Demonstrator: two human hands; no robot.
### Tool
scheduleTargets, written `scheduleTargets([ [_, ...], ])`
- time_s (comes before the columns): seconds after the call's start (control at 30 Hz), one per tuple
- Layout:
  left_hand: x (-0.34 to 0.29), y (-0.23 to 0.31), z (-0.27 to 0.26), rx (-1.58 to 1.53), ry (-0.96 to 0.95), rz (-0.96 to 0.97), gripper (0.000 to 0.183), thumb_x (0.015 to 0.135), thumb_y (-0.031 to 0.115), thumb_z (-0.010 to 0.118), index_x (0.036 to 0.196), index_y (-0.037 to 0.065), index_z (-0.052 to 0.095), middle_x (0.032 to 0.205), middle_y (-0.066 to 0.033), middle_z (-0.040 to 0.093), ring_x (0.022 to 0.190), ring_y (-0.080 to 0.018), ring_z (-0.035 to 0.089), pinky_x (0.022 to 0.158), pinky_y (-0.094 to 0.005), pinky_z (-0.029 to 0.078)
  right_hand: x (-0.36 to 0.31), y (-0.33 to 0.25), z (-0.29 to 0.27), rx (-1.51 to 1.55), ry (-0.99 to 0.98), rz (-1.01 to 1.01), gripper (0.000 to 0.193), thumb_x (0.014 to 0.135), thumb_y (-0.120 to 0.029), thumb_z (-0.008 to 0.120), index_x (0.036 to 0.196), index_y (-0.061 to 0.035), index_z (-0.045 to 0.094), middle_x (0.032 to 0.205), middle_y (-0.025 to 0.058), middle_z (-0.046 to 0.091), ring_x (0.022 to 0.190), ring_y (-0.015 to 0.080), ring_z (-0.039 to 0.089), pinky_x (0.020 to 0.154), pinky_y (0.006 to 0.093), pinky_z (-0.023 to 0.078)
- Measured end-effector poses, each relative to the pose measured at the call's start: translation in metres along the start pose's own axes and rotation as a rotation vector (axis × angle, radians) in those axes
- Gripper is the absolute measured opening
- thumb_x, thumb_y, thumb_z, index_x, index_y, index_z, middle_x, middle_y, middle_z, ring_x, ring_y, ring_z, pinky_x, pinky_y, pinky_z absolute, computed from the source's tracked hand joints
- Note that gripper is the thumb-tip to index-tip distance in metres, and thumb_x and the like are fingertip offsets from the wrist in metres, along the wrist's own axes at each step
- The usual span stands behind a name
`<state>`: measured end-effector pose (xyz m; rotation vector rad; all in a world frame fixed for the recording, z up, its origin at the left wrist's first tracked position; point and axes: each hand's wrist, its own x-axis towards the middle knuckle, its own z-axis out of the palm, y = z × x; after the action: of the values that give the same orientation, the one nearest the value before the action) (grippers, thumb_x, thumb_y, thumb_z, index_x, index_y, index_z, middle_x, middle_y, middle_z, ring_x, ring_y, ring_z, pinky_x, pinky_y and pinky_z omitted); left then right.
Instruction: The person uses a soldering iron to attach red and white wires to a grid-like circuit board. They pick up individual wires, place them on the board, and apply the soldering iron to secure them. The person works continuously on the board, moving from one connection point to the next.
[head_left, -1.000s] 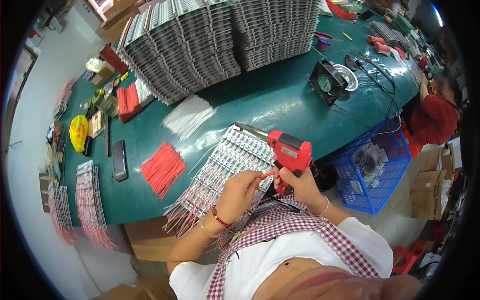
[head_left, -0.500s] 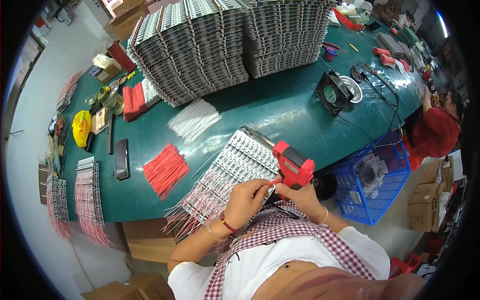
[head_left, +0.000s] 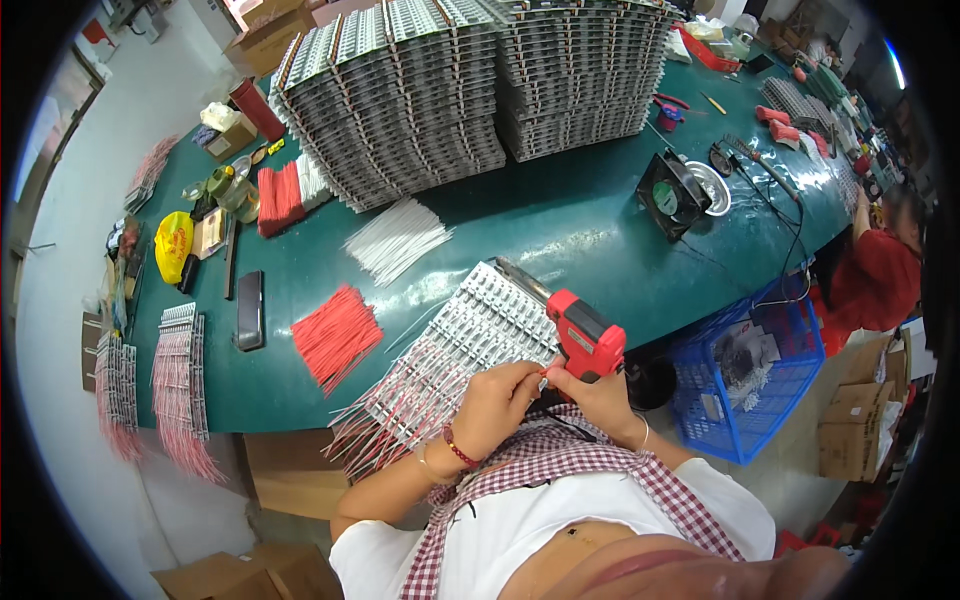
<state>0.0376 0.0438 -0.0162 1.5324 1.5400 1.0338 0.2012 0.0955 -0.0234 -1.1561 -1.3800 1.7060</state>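
My left hand (head_left: 494, 402) and my right hand (head_left: 606, 408) meet at the table's front edge, fingertips pinched close together. Between them show a bit of red and a small pale piece, too small to name. Just beyond my right hand is a red-and-black pistol-shaped power tool (head_left: 590, 338) with a long grey barrel; whether that hand touches its handle is hidden. Left of the tool lies a panel of pale circuit boards (head_left: 480, 318) in rows, with red and white wires hanging off its near-left side. Cut red wires (head_left: 336, 338) and white wires (head_left: 398, 241) lie in bundles beyond.
Tall stacks of board panels (head_left: 400, 120) stand at the back. A small black fan (head_left: 668, 195) and a metal dish (head_left: 712, 188) sit to the right. A blue crate (head_left: 745, 400) stands beside the table, with a person in red (head_left: 875, 270) farther right. Wired panels (head_left: 180, 370) overhang the left edge.
The whole view has shifted slightly. My fingers have turned a little at the pinch: a red tip stuck out there before, and now a small pale piece shows below it.
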Motion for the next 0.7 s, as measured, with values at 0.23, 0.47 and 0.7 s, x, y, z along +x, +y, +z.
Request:
scheduleTargets([
  [0.23,0.004,-0.002,0.000,0.087,0.019,0.067,0.013,0.085,0.009,0.061,0.091,-0.002,0.067,0.075,-0.0148,0.066,0.061,-0.0240,0.064,0.057,-0.0321,0.050,-0.002,0.006,0.000,0.029,0.039,-0.009,0.014,0.080,-0.006,0.072,0.090,-0.0021,0.064,0.083,0.0007,0.065,0.076,0.0067,0.060,0.069,0.0235,0.049],
  [0.47,0.008,0.003,0.006,0.226,0.117,0.236,0.009,0.080,0.007,0.066,0.086,0.001,0.067,0.072,-0.0129,0.062,0.065,-0.0274,0.061,0.059,-0.0352,0.049,-0.005,0.008,-0.004,-0.020,0.042,-0.034,0.010,0.080,-0.005,0.071,0.088,-0.0024,0.064,0.080,0.0000,0.064,0.074,0.0064,0.059,0.067,0.0232,0.049],
  [0.7,0.008,0.005,0.009,0.320,0.126,0.258,0.007,0.077,0.007,0.068,0.084,0.003,0.067,0.071,-0.0113,0.061,0.064,-0.0275,0.060,0.057,-0.0367,0.048,-0.005,0.012,-0.004,0.000,0.085,0.012,0.012,0.080,-0.007,0.072,0.088,-0.0030,0.064,0.079,-0.0011,0.064,0.073,0.0057,0.058,0.066,0.0226,0.048],
])
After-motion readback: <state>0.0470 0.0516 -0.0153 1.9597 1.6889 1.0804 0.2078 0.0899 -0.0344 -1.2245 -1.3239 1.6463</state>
